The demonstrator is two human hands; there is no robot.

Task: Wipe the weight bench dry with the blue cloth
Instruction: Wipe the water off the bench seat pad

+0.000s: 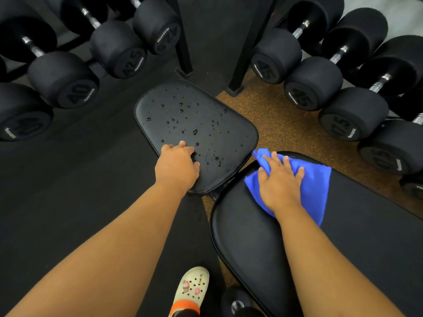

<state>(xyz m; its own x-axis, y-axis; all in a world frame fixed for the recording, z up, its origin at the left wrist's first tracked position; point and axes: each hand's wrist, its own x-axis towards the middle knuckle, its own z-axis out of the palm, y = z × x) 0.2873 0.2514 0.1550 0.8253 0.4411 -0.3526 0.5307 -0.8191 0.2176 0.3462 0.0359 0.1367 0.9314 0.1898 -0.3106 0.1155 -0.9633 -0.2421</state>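
The right hand (280, 179) pressed the blue cloth (313, 186) flat-fingered on the dry-looking back pad (343, 236); at eleven o'clock the seat pad (194, 124), steadied by the left hand's (177, 167) curled fingers, remained beaded with water.

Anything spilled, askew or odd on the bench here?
Yes: water droplets are scattered over the seat pad, not yet wiped. The blue cloth lies on the back pad under the right hand; the left hand rests on the seat.

cloth (315, 186) on back pad (263, 236) — seat pad (194, 115) left
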